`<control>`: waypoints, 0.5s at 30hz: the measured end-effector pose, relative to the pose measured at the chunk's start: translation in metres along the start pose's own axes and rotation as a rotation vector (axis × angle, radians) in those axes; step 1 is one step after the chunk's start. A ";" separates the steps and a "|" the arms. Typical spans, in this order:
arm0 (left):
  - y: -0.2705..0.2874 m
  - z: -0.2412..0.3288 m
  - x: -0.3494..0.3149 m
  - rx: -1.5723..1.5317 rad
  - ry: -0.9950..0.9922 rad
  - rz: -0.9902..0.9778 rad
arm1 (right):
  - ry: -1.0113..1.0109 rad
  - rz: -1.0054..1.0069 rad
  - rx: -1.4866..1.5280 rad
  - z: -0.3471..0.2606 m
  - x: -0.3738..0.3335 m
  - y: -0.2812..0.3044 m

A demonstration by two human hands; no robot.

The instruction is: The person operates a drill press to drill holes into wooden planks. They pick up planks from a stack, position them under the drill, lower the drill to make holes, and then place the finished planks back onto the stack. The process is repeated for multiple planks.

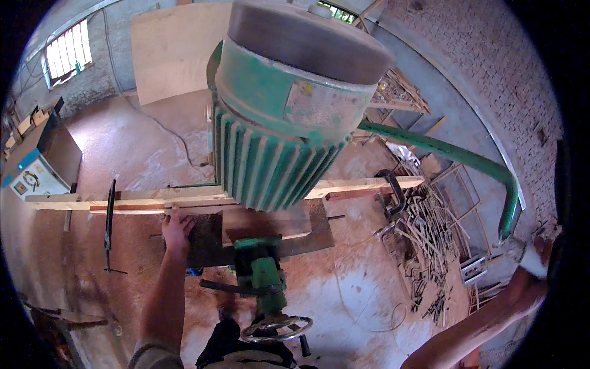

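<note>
A large green ribbed motor with a grey cap stands over the work table, hiding what lies beneath it. My left hand grips the near edge of a wooden board beside the long pale timber rail. Just below the motor lies a short wooden block. Far to the right, my right hand appears closed round the lower end of a bent green lever; the dark rim hides part of its fingers. Something white shows at this hand.
Clamps hold the rail: a long black one at left and a C-clamp at right. A handwheel sits close to my body. Scrap sticks lie at right. A control cabinet stands at left.
</note>
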State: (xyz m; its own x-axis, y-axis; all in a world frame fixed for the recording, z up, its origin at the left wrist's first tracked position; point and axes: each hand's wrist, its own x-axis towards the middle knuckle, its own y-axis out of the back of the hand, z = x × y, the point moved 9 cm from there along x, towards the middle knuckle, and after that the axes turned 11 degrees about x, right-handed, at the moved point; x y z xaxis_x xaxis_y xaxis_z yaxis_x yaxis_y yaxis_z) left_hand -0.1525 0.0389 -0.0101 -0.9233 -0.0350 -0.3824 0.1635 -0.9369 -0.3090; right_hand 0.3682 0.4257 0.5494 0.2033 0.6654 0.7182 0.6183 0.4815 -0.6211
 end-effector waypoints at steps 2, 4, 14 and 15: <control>-0.008 -0.004 0.001 -0.005 0.005 -0.040 | -0.108 -0.256 0.089 -0.019 0.009 0.036; -0.006 -0.003 0.003 0.007 -0.010 -0.053 | -0.313 -0.496 0.230 -0.009 -0.014 0.038; -0.003 -0.009 0.010 0.017 -0.020 -0.043 | -0.116 0.039 0.226 -0.016 -0.109 0.101; -0.003 -0.007 0.007 0.020 -0.001 -0.022 | -0.154 -0.064 0.251 -0.016 -0.115 0.103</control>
State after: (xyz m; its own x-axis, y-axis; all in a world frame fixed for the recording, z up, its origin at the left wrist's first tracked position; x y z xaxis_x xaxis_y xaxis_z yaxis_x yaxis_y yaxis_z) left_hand -0.1572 0.0435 -0.0178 -0.9270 -0.0149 -0.3748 0.1365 -0.9441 -0.3000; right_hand 0.4204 0.3898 0.4082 0.0402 0.6984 0.7146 0.4151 0.6388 -0.6477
